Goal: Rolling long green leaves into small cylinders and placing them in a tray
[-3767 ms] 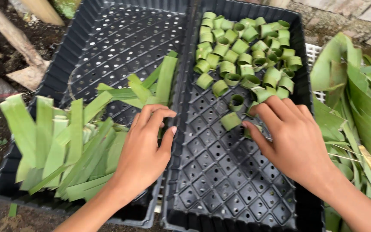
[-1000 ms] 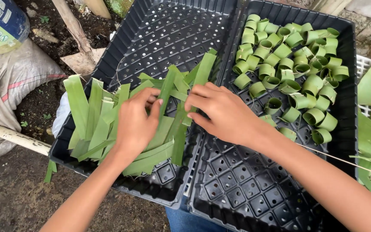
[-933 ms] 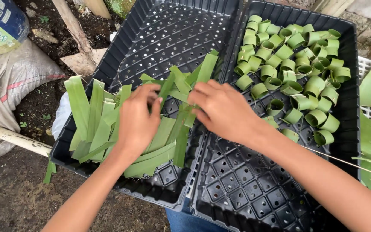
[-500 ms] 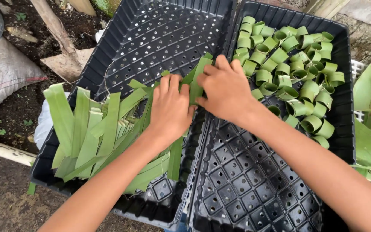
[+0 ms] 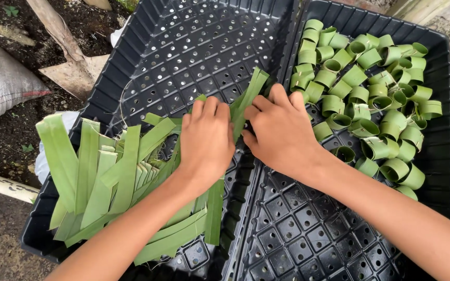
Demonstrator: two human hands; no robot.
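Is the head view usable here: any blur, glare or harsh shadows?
Head view: soft, even daylight, no hard shadows; faint sheen on the black trays; left hand, right hand and leaf strips are sharp; rolled leaf rings are crisp; slight wide-angle stretch at edges.

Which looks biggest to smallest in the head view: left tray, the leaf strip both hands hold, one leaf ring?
1. Left tray, by far.
2. Leaf strip, held between left hand and right hand; partly hidden, so its length is unsure.
3. Leaf ring.
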